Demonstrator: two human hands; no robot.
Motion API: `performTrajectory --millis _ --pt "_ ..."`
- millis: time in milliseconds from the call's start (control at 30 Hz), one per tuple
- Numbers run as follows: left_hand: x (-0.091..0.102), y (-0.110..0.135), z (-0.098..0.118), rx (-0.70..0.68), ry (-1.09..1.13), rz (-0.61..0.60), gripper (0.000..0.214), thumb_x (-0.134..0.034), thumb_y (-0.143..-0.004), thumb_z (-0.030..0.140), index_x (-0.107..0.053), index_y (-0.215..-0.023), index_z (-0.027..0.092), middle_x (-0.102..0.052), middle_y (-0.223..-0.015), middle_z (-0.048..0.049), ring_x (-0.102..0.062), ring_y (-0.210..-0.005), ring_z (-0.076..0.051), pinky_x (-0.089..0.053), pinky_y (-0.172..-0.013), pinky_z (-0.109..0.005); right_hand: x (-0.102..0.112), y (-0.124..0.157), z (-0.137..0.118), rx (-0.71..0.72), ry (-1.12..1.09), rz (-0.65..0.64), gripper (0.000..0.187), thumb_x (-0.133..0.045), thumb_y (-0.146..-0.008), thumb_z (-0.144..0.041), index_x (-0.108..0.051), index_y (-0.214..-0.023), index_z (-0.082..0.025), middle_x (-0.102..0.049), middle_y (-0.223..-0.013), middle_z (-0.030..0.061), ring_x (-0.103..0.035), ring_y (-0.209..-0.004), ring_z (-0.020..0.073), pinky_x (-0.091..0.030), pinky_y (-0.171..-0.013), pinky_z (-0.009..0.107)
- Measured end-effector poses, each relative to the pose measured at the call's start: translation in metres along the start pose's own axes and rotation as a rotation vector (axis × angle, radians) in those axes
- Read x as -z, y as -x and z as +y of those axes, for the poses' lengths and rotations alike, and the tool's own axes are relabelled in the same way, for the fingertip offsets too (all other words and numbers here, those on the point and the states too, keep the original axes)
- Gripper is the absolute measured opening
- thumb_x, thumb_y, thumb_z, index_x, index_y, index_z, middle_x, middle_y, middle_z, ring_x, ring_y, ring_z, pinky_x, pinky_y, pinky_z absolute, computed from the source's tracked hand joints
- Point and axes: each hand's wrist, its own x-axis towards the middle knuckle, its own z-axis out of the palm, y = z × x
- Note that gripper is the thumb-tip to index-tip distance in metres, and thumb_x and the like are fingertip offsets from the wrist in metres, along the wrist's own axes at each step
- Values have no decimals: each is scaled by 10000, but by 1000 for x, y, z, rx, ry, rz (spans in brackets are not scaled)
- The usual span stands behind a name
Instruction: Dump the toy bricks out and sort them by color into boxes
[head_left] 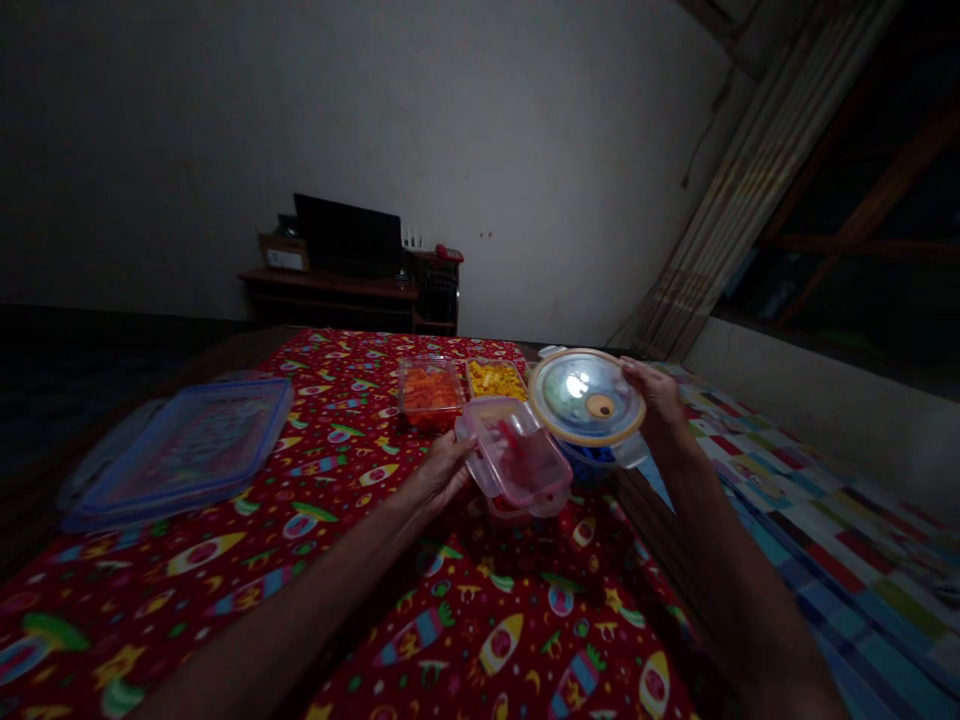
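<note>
My left hand (444,470) grips a pink-rimmed clear rectangular lid (517,455), tilted over a small container with red pieces (504,510). My right hand (654,392) holds the far edge of a round clear lid (586,395) with an orange rim, raised and tilted above a round container of blue pieces (596,455). Both hands have their fingers closed on the lids. Everything rests on a table with a red rocket-print cloth (465,620).
Behind the lids stand an open container of orange pieces (429,390) and one of yellow pieces (496,380). A large blue-rimmed lidded box (187,445) lies at the left. A checkered cloth (825,540) lies at the right. A dark desk with a monitor (349,240) stands by the far wall.
</note>
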Motion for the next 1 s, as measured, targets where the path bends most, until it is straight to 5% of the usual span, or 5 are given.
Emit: performTrajectory --millis 300,567,700,867,1000 --pt "17 43 27 29 33 149 308 -561 -878 318 -634 -1118 138 -727 -1062 -120 -680 -1022 -266 -593 -817 -364 -84 83 38 -63 161 -196 491 -608 -706 -449 -666 -1058 -112 -710 -872 71 -623 -754 194 -495 -688 307" --pt "42 76 44 -155 -228 188 693 -838 -580 243 -588 -1226 213 -731 -1061 -54 -702 -937 -255 -593 -761 -288 -115 103 39 80 259 -380 412 -573 -807 -440 -659 -1091 -154 -717 -986 98 -664 -895 218 -513 -809 360" --pt "69 94 105 -286 -506 350 689 -828 -595 335 -564 -1214 184 -723 -964 -39 -698 -796 -233 -586 -700 -309 -111 100 27 125 191 -438 370 -540 -848 -423 -656 -1089 -167 -727 -950 85 -683 -873 208 -522 -797 349" --pt "98 108 203 -607 -1420 882 600 -790 -658 320 -567 -1183 136 -654 -1085 -29 -621 -974 -241 -509 -874 -346 -114 96 22 143 223 -567 287 -528 -847 -355 -707 -976 -171 -739 -868 75 -696 -792 201 -537 -716 317" --pt "111 101 231 -514 -1804 805 566 -706 -749 224 -515 -1280 179 -640 -1150 -32 -585 -1054 -270 -415 -985 -455 -130 101 23 174 236 -657 254 -513 -843 -292 -721 -941 -183 -745 -853 66 -699 -799 203 -541 -729 328"
